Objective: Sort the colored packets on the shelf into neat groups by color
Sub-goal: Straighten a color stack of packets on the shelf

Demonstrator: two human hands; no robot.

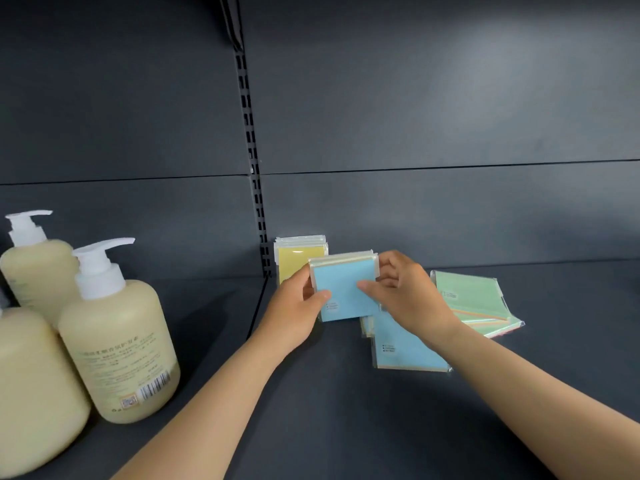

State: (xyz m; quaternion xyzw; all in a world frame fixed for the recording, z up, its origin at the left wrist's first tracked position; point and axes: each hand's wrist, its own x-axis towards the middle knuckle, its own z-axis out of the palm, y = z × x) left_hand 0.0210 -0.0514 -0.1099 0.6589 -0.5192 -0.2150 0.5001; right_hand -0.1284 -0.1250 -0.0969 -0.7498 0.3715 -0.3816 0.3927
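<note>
- Left hand (298, 303) and right hand (405, 292) both pinch blue packets (343, 289), held above shelf (311, 410) before yellow stack (294, 259).
- Light, flat, slick wrap; likely slides. Best gripped at side edges.

A: Body in view?
B: Two forearms and two hands only, nothing above the elbows.
A: Clothing?
B: Both forearms bare along their whole visible length; no sleeve edge shows.
A: Left hand (298, 303)?
B: Bare. Short, trimmed thumbnail visible. Fingers plain, wrist plain.
A: Right hand (405, 292)?
B: Bare as well. Knuckles and back of the hand in clear view; thumbnail short.
A: Detail quality?
B: Slight blur and wide-angle stretch on the near forearms; finer marks cannot be made out.
</note>
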